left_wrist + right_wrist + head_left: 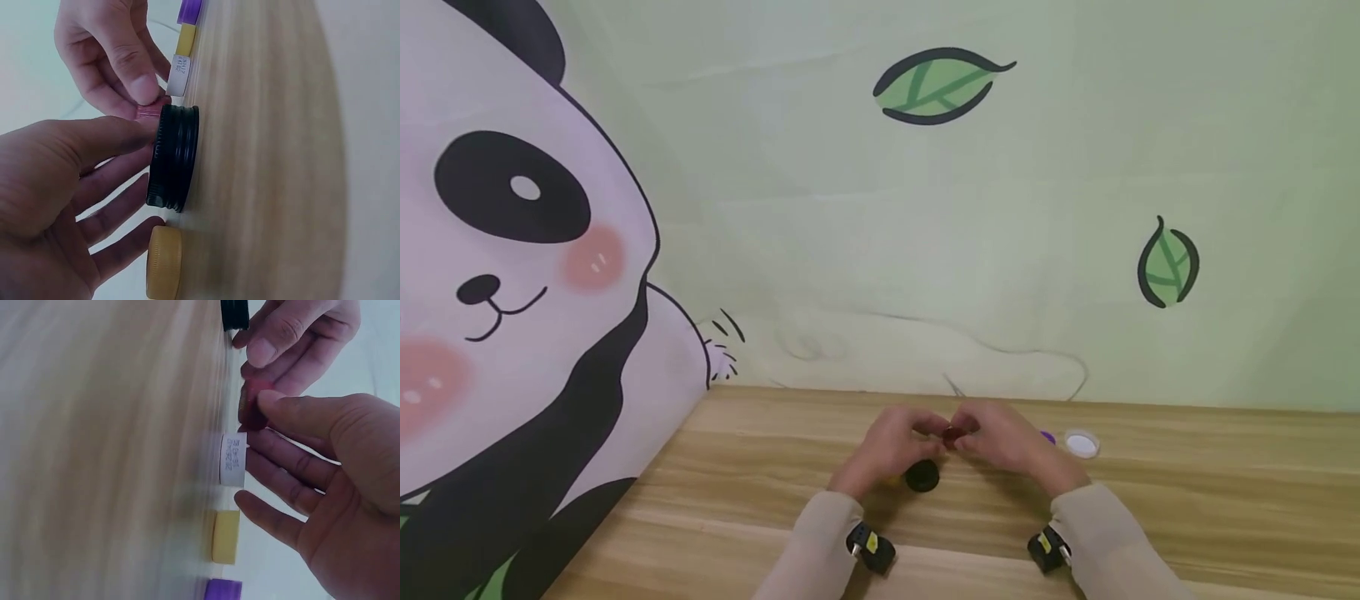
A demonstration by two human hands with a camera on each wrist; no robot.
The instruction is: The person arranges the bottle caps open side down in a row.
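Note:
A small dark red cap (953,437) is between the two hands, raised a little off the table. My right hand (337,444) pinches it with thumb and forefinger; its other fingers stretch out loosely. Close against the cap's other side, my left hand (69,181) has its thumb and fingers extended; whether they press on it is partly hidden. A ridged black cap (175,159) sits just in front of the left fingers. Beside the left little finger stands a golden-yellow cap (164,262).
A white cap with printed marks (234,459), a yellow cap (225,537) and a purple cap (224,589) form a row by the right hand. A white round lid (1082,443) lies farther right. Behind the wooden table (1225,500) hangs a panda-print backdrop (820,208).

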